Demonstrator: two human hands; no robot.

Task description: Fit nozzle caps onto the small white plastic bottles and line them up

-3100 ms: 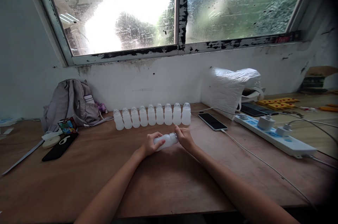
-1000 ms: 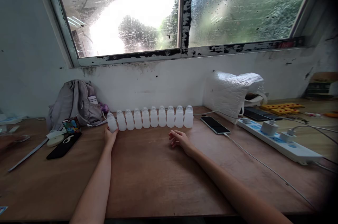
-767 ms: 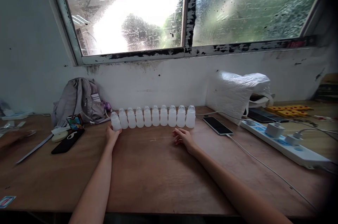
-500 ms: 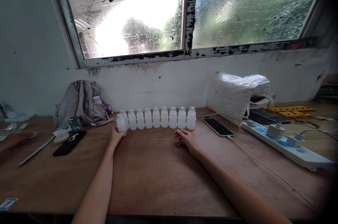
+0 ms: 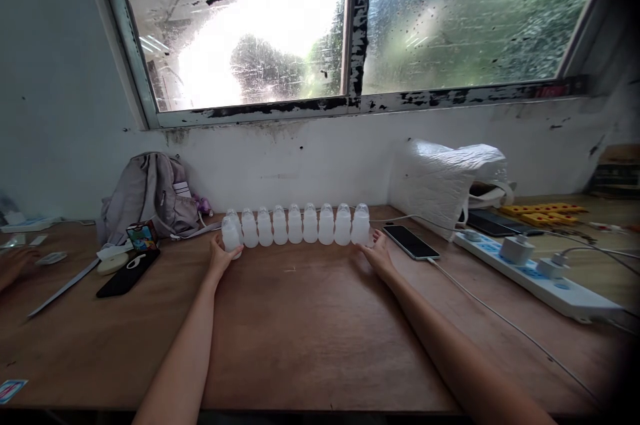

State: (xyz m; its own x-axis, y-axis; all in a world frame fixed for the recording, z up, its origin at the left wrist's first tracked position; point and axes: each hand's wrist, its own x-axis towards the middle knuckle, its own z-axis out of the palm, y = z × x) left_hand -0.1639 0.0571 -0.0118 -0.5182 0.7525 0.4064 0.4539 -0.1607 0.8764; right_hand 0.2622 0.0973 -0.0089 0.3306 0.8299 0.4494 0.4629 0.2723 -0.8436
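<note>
Several small frosted-white baby bottles [image 5: 310, 225] with clear domed caps stand upright in a row on the wooden table [image 5: 290, 345]. My left hand [image 5: 223, 258] grips the leftmost bottle [image 5: 231, 235] low down, thumb across its front. That bottle sits slightly forward and partly hides the one behind it. At the other end, my right hand [image 5: 376, 253] is by the base of the rightmost bottle [image 5: 360, 225]. Its thumb is in front of the base and its fingers are spread to the right, apart from the thumb.
A phone [image 5: 413, 241] on a charging cable lies right of the row, near a white power strip [image 5: 535, 275] and a silvery bag [image 5: 435, 185]. Leftward are a grey backpack [image 5: 153, 198], a black phone [image 5: 127, 275] and another person's hand [image 5: 17, 265].
My right hand has moved right and its fingers have spread beside the rightmost bottle. My left hand stays on the leftmost bottle. The other person's hand has drawn back left.
</note>
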